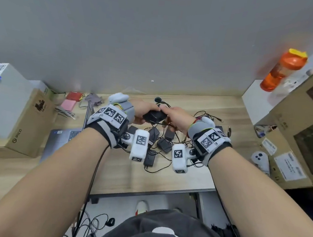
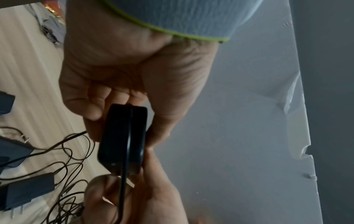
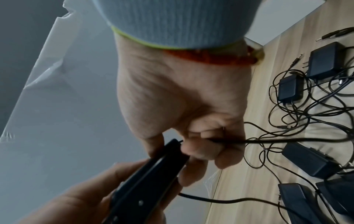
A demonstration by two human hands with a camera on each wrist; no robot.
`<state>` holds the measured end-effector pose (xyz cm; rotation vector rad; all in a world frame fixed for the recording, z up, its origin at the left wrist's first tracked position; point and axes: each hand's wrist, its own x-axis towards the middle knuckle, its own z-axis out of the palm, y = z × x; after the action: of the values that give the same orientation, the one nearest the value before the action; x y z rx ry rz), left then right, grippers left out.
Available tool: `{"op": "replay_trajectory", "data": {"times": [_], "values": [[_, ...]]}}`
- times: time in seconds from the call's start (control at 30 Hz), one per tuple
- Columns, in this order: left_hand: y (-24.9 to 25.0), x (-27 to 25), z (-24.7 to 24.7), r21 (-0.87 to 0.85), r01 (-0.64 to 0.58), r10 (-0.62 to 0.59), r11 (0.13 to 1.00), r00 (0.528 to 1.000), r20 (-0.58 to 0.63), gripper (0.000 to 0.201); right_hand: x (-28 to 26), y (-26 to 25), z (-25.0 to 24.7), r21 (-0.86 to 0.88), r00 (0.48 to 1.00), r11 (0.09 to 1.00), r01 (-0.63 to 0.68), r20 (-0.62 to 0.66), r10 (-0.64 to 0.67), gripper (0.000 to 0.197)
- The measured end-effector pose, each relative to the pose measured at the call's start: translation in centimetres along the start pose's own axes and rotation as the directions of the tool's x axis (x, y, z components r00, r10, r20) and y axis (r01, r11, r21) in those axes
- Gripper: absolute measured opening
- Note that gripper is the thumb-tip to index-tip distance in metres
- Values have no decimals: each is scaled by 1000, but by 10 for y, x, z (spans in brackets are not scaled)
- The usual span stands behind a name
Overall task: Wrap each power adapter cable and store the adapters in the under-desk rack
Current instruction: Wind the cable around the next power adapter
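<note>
A black power adapter (image 1: 154,116) is held up over the wooden desk (image 1: 194,178). My left hand (image 1: 143,111) grips the adapter (image 2: 122,139) between fingers and thumb. One turn of its thin black cable (image 2: 125,151) lies along the adapter's body. My right hand (image 1: 176,116) pinches that cable (image 3: 268,141) in curled fingers at the adapter's (image 3: 153,178) end. Several more black adapters (image 1: 164,144) lie below in a tangle of cables (image 1: 167,167). The under-desk rack is out of sight.
A laptop (image 1: 61,137) sits at the left beside cardboard boxes (image 1: 27,124). At the right are more boxes (image 1: 295,139), an orange bottle (image 1: 281,69) and a white controller (image 1: 261,160). Loose plug tips (image 3: 295,60) lie on the desk. Below the desk edge are floor cables (image 1: 92,223).
</note>
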<state>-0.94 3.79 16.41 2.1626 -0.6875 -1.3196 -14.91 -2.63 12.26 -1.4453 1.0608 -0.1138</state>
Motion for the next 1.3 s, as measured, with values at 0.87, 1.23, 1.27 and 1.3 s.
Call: {"op": "replay_trajectory", "data": {"times": [0.87,1.23,1.27,1.3], "values": [[1,18,6,-219,-141,162,966,983,80,59,14,-12,-15,7,980,993,117,-161,-115,41],[29,8,-16,-407,-75,146,910,978,148,46,5,-1,-46,-219,966,958,185,-140,-218,48],[29,7,-15,-409,-76,155,909,974,163,47,5,-6,-48,-220,961,954,202,-144,-236,46],[28,8,-14,-419,-83,167,904,972,167,48,6,-9,-51,-218,957,952,214,-149,-249,44]]}}
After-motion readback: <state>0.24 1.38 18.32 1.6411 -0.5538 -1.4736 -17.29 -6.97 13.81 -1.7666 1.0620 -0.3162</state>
